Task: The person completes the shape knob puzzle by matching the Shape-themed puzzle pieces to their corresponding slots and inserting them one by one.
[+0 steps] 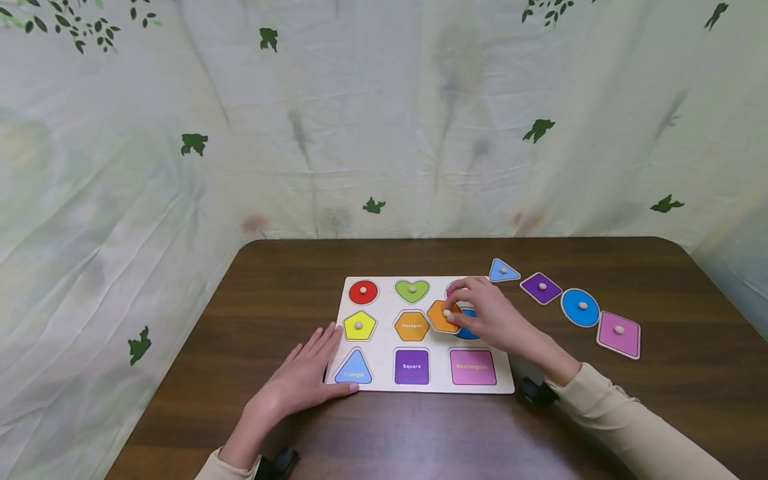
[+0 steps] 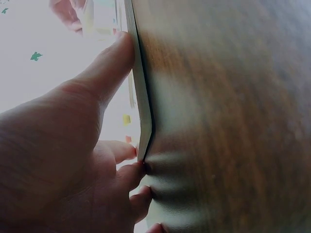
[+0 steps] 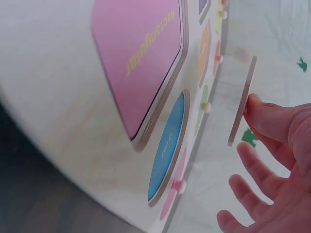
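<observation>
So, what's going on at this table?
Someone is busy with a puzzle board. Their right hand pinches an orange hexagon above it, just right of the hexagon slot. The left hand rests at the board's lower left corner. A red circle, green heart, yellow pentagon and pink piece sit in slots. A light blue triangle, purple square, blue oval and pink rectangle lie loose on the table, to the right.

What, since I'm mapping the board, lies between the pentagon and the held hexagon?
The head view shows the hexagon slot between the pentagon and the held hexagon.
</observation>
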`<state>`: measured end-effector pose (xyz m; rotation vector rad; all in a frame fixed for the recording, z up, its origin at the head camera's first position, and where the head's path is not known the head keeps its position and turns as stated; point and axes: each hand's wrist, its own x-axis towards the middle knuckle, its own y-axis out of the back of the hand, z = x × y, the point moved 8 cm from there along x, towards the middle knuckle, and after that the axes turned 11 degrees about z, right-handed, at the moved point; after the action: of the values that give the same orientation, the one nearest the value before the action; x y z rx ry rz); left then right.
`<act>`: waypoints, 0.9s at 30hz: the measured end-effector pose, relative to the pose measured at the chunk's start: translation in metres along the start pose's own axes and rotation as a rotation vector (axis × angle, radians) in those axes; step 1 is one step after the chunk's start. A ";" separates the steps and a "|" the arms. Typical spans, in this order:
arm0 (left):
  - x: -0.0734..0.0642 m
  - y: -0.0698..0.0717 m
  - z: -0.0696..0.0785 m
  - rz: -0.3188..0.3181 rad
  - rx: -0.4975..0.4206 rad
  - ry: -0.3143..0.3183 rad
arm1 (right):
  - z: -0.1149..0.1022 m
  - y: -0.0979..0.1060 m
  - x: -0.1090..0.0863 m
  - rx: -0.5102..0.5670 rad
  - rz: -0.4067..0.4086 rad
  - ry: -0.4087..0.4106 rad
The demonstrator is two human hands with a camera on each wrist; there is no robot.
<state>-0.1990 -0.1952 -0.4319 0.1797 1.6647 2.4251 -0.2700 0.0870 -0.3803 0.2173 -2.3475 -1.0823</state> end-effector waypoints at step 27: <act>0.000 0.000 0.000 -0.006 0.005 0.005 | -0.026 -0.042 0.028 -0.124 -0.106 0.092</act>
<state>-0.1994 -0.1954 -0.4322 0.1695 1.6712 2.4196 -0.2831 0.0319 -0.3859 0.3413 -2.2001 -1.2377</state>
